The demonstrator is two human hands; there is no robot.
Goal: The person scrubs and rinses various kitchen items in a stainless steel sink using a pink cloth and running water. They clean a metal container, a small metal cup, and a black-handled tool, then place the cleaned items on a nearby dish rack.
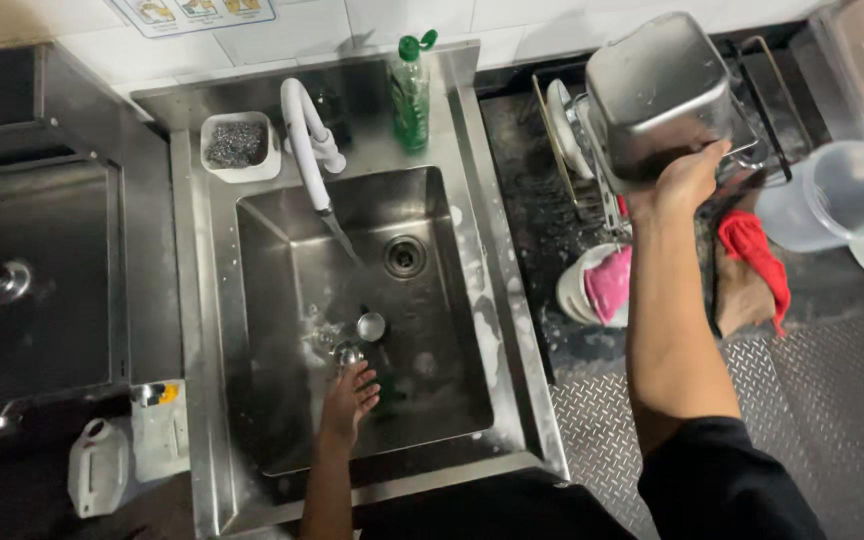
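Right hand: the right hand [689, 180] is raised over the counter, fingers clamped on the lower rim of a square stainless-steel container [658, 95], which is tilted with its base toward the camera
Container: it hangs above the wire dish rack [592, 170] to the right of the basin, well apart from the other hand
Left hand: the left hand [351, 398] reaches down into the rectangular stainless-steel sink [282, 250], fingers spread and loose, gripping nothing; its fingertips touch a small shiny round metal piece [349, 354]
Sink floor: a second small round metal cap [371, 325] lies just beyond the fingertips, between the hand and the drain [404, 256], amid suds
Tap: a white swivel faucet [307, 140] angles over the basin
Back ledge: a green plastic dish-soap bottle [410, 92] stands upright near a white tub of steel-wool scourers [238, 145]
Counter, right: a pink cloth [609, 283] sits in a white bowl below the rack; a red cloth [752, 250] lies beside a clear plastic jug [832, 200]
Floor, left: a white plastic jerrycan [98, 466] stands by the sink
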